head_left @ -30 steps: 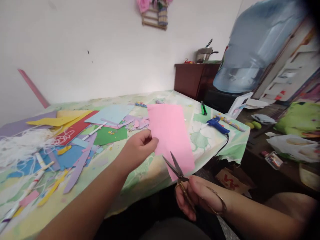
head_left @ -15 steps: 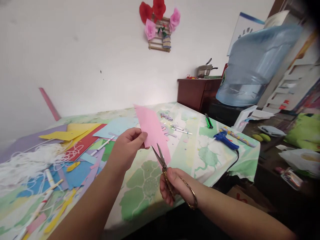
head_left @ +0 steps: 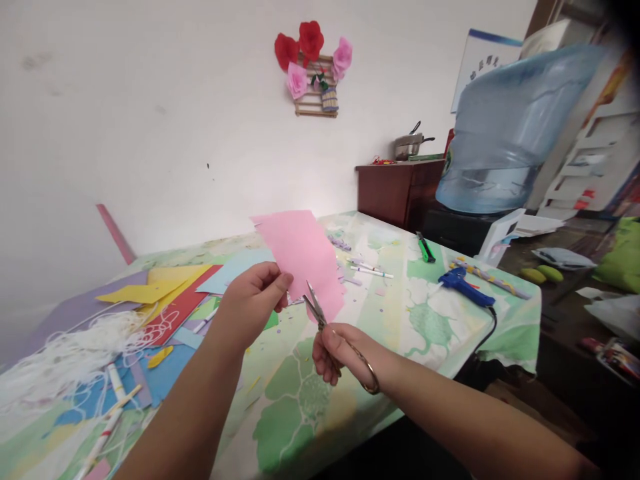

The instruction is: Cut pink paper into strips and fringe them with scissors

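A sheet of pink paper [head_left: 303, 250] is pinched by its near left edge between the thumb and fingers of my left hand [head_left: 260, 293]. It is held up over the table, with a ragged cut edge at its right side. My right hand [head_left: 340, 353] grips gold-handled scissors [head_left: 314, 309] by their loops. The blades are parted and point up and away, at the lower edge of the paper. Whether they touch the paper I cannot tell.
On the flowered tablecloth [head_left: 290, 427], white yarn [head_left: 85, 353] and coloured paper sheets [head_left: 155, 280] lie left. At the right are a blue glue gun [head_left: 465, 287], a green utility knife [head_left: 425, 247] and pens [head_left: 371, 270]. A water jug [head_left: 505, 133] stands beyond the table.
The pink paper has turned so that more of its broad face shows. The scissors stay at its lower edge with blades parted. The whole view has shifted slightly.
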`<state>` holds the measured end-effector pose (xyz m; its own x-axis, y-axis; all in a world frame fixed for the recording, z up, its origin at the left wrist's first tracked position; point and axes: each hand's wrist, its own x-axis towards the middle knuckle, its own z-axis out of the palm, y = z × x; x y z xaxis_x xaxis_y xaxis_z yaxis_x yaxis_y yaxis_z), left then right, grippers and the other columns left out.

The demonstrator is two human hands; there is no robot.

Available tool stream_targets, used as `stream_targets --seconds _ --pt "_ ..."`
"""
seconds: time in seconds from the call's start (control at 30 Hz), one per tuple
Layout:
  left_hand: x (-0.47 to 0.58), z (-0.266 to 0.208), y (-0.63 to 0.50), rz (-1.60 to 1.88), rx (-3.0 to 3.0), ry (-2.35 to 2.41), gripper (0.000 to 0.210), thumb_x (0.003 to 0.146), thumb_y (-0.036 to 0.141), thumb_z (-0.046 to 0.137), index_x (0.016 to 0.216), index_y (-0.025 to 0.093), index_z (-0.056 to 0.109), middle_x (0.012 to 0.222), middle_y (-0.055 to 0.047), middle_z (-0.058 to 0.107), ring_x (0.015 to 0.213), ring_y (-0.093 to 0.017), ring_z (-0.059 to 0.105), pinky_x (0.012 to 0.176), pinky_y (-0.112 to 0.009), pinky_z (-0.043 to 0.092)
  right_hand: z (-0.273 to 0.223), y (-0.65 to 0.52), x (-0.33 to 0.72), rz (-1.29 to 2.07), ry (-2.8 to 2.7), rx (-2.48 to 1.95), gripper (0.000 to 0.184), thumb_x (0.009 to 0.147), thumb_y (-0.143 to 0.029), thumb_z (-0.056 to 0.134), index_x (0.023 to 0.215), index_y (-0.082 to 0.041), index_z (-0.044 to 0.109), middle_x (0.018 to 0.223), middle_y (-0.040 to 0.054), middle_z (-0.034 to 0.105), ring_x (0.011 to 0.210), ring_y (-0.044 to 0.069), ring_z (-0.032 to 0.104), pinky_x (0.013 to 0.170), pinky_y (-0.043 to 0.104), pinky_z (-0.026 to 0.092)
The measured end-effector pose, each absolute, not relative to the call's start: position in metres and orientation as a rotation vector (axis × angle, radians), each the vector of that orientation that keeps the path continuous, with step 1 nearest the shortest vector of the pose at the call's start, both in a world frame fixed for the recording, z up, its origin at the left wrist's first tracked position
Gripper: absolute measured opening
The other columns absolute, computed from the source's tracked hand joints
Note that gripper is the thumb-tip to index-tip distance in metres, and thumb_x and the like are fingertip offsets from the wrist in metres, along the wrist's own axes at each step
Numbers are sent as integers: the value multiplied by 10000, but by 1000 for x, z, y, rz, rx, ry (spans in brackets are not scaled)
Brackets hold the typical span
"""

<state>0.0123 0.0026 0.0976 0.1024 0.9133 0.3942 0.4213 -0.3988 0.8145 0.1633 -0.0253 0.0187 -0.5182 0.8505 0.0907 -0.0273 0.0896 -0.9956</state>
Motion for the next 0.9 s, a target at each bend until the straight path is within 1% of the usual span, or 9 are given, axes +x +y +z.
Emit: stream_targets --seconds 0.13,0.23,0.33,0.43,0.57,0.73,0.9 --pt "12 98 7 1229 1905 1259 99 657 276 494 634 195 546 424 44 456 405 -83 400 408 -189 317 18 -19 156 1424 -1677 -829 480 679 -598 299 688 -137 430 592 6 468 483 70 446 486 228 393" --pt "14 100 7 1201 1949 1239 96 651 276 499 639 197 554 430 45 456 413 -84 404 413 -190 322 21 -14 150 1395 -1679 -765 503 663 -619 290 685 -136 427 608 16 467 507 79 452 503 237 397" --pt "14 101 6 1276 1923 1259 100 646 283 505 624 197 550 429 41 460 412 -89 412 410 -193 324 24 -9 145 1324 -1683 -761 521 651 -637 277 689 -137 422 624 27 472 522 87 457 502 238 393" --pt "10 101 5 1325 1909 1271 105 644 284 512 603 193 542 435 34 473 419 -94 423 420 -196 328 24 -3 142 1207 -1748 -775 503 671 -618 274 696 -141 432 633 26 477 539 91 453 505 231 382" --pt "1 103 6 1281 1978 1314 117 649 292 510 611 191 555 441 28 485 428 -98 431 427 -201 329 20 2 137 1082 -1824 -748 477 677 -598 303 709 -145 448 620 15 469 548 95 430 503 228 362" --pt "-7 105 7 1237 2053 1318 125 667 309 497 633 199 547 445 38 474 432 -88 432 432 -188 329 14 3 130 1050 -1846 -766 484 693 -592 282 720 -141 456 618 15 465 542 93 419 487 223 343" --pt "-9 106 7 1193 2110 1359 149 681 340 471 655 208 535 453 43 463 439 -85 425 436 -187 329 10 3 126 983 -1838 -784 473 705 -586 270 684 -145 440 586 6 445 512 85 399 462 212 319"
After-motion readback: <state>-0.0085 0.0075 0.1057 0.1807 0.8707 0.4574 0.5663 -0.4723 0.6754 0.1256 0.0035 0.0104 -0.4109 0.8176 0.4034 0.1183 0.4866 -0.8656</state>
